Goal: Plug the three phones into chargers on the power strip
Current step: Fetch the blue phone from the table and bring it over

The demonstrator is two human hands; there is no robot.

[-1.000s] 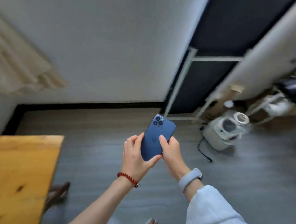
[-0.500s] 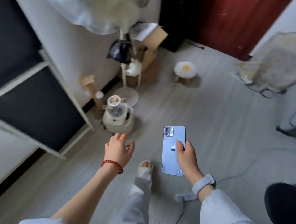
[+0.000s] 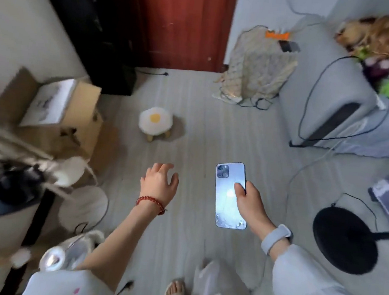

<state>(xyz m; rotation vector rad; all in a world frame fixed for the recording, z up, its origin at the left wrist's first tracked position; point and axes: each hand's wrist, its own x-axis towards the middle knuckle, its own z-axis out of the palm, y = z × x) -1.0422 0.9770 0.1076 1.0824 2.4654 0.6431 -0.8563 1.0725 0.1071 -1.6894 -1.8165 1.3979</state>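
Observation:
A blue phone (image 3: 228,193) with its camera cluster at the top is held back-side up in my right hand (image 3: 250,203), which grips its right edge above the grey floor. To the phone's left, my left hand (image 3: 159,183), with a red bead bracelet at the wrist, hovers empty with fingers spread. On a cloth-covered stand at the back right lie an orange object (image 3: 276,34) and what looks like two dark phones (image 3: 289,46), blurred. Cables (image 3: 254,103) trail at the base of that stand. No power strip is clearly visible.
A small egg-shaped stool (image 3: 156,122) stands on the floor ahead. Cardboard boxes (image 3: 61,108) sit at left, a grey sofa (image 3: 332,89) with a black cable at right, a round black lamp base (image 3: 346,240) near right, and a red door (image 3: 181,22) behind.
My view has swung right from the wall and shelf toward the room's middle. My left hand let go of the phone; my right hand alone now carries it.

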